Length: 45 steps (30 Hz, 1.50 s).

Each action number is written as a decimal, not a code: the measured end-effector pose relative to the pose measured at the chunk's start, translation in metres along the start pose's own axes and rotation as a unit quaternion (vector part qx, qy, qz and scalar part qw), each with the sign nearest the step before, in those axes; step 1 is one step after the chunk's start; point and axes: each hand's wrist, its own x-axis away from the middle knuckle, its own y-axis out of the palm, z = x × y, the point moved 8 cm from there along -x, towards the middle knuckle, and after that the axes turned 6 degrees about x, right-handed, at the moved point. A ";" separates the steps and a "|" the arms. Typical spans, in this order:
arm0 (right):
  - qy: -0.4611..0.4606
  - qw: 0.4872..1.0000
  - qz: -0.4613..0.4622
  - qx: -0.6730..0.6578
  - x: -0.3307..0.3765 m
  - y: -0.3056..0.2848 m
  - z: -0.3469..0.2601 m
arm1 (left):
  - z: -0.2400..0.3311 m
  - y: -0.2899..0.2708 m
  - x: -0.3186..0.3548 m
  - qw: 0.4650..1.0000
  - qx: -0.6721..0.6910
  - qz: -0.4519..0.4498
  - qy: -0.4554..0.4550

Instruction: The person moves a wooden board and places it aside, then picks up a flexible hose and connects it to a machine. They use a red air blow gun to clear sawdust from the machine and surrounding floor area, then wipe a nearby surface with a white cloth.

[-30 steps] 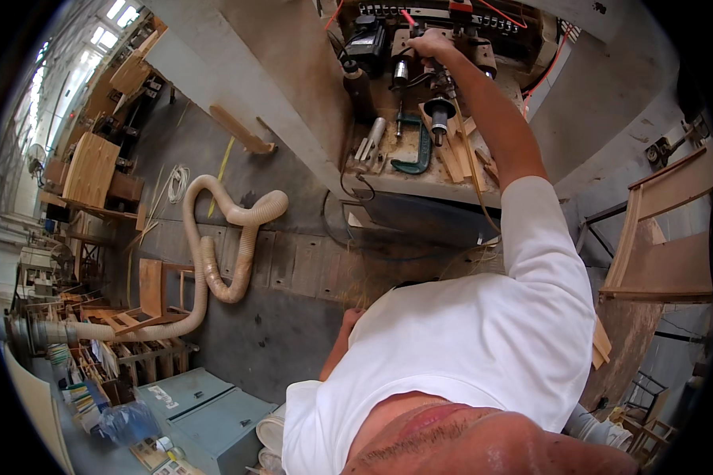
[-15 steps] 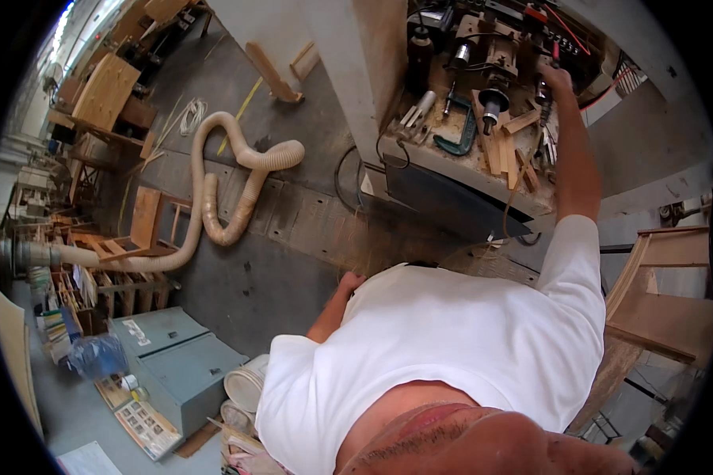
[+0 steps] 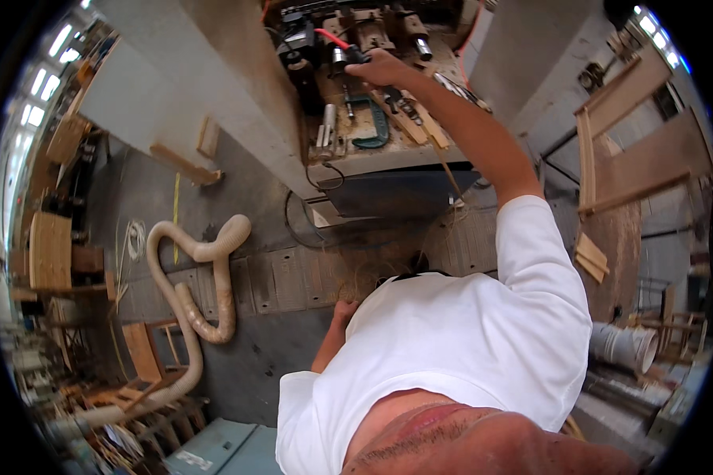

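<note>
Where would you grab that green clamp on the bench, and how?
I'd probably take the green clamp by its spine, on the right, coming from above over the near edge of the bench. It appears to lie flat, open side facing left, which should leave that bar graspable; wooden strips lie on its right.

Worktop (image 3: 355, 165), near part, left to right: cylinder (image 3: 329, 120), C-clamp (image 3: 383, 123), wooden strips (image 3: 431, 127). Behind the cylinder, at left: bottle (image 3: 302, 81). Above the worktop, beyond the C-clamp: right hand (image 3: 382, 68), with a tool (image 3: 355, 55) in it. Left of the worktop, on the floor (image 3: 253, 368): hose (image 3: 223, 285), with a wooden frame (image 3: 142, 352) left of its nearer run. Right of the worktop: panelled frame (image 3: 650, 154).
</note>
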 end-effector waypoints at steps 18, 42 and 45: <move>0.192 0.961 0.093 -0.175 0.332 -0.059 0.132 | 0.054 0.036 -0.030 0.974 -0.157 -0.136 0.085; 0.493 0.577 0.329 -0.562 0.616 -0.163 0.735 | 0.229 0.278 0.008 0.981 -0.171 -0.077 -0.040; 0.543 0.594 0.238 -0.544 0.590 -0.173 0.769 | 0.212 0.295 -0.017 0.971 -0.227 -0.072 0.003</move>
